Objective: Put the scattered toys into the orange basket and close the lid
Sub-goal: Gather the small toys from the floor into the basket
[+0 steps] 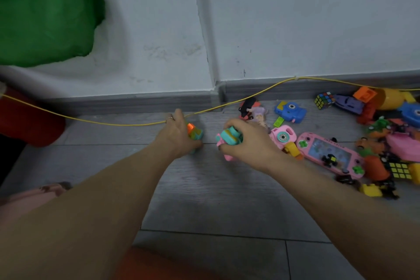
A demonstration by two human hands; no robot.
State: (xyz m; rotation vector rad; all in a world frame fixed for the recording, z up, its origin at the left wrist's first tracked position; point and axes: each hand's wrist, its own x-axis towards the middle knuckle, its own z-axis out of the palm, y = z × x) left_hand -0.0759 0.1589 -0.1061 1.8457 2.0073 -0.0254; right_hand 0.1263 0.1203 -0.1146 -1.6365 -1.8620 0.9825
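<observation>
On the grey wood-plank floor, a heap of coloured plastic toys lies by the wall on the right, and gathering appears only begun. The right hand has its grip clamped on a teal-and-pink plastic toy; the left hand closes on a small teal-and-orange toy. Next, both need carrying to the orange basket, which I cannot identify; a blurred orange-red edge at the bottom might be it. Fingers hide both toys' shapes.
</observation>
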